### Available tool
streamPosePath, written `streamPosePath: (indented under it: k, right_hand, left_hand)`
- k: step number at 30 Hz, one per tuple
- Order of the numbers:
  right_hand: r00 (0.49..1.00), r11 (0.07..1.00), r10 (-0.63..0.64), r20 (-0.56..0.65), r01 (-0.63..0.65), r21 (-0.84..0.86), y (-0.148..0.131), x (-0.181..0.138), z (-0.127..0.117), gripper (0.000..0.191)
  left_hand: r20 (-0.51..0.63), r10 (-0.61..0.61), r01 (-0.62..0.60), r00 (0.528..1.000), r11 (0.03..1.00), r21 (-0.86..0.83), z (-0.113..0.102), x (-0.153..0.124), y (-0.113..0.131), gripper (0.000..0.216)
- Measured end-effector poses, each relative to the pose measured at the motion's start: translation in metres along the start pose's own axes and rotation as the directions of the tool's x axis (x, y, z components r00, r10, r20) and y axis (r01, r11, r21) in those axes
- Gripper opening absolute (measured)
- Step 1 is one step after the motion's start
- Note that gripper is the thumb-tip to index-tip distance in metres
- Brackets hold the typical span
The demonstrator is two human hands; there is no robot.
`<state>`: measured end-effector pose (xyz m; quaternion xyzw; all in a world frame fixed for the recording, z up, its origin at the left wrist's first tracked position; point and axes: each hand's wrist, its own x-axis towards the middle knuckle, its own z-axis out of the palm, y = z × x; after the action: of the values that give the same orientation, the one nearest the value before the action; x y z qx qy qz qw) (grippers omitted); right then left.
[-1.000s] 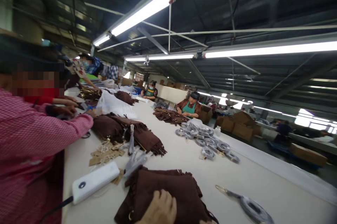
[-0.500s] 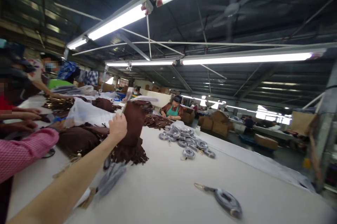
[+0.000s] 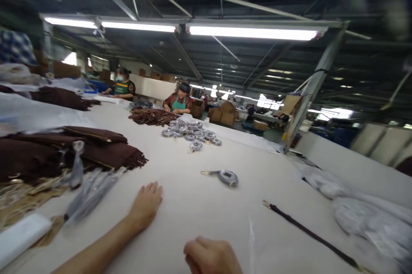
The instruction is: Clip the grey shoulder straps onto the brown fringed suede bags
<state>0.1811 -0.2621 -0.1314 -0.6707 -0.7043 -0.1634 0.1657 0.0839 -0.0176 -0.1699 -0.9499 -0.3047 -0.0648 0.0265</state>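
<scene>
My left hand (image 3: 146, 205) lies on the white table (image 3: 174, 222) with its fingers stretched out, holding nothing. Nearer to me, at the bottom edge, my right hand (image 3: 212, 257) is curled closed; whatever its fingers hold, if anything, is hidden. Beyond both hands sits a coiled grey strap (image 3: 228, 177) in clear plastic, its gold clip pointing left. To the right of my right hand stretches a dark strap (image 3: 309, 231) with metal at its ends. Left of my left hand are grey plastic-wrapped pieces (image 3: 93, 196) and a pile of brown fringed pieces (image 3: 106, 153) with gold zips.
Further back lie a heap of wrapped coiled straps (image 3: 193, 130) and more brown pieces (image 3: 152, 116). Two people (image 3: 178, 100) work at the far side. White plastic bundles (image 3: 363, 218) line the right edge. A white block (image 3: 24, 237) is at lower left.
My left hand has let go of the brown fringed piece it held up and come down flat on the table. The view has turned right, and my right hand and the dark strap now show.
</scene>
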Motion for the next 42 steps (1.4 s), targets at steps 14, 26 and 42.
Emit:
streamPosePath:
  k: [14,26,42]
  right_hand:
    - [0.393,0.477,0.848,0.356,-0.859,-0.185,0.15,-0.071,-0.043,0.023]
    - [0.526,0.564,0.785,0.329,-0.825,-0.027,0.143,-0.074,-0.027,0.017]
    - [0.572,0.273,0.684,0.453,-0.776,0.569,0.142,-0.068,-0.06,0.033]
  left_hand:
    - [-0.16,0.123,-0.138,0.979,0.987,-0.085,0.023,0.015,-0.013,0.047]
    - [-0.142,0.091,-0.106,0.986,0.989,-0.1,0.022,0.011,-0.012,0.044]
    - [-0.152,0.055,-0.078,0.987,0.985,-0.155,0.023,0.007,-0.013,0.042]
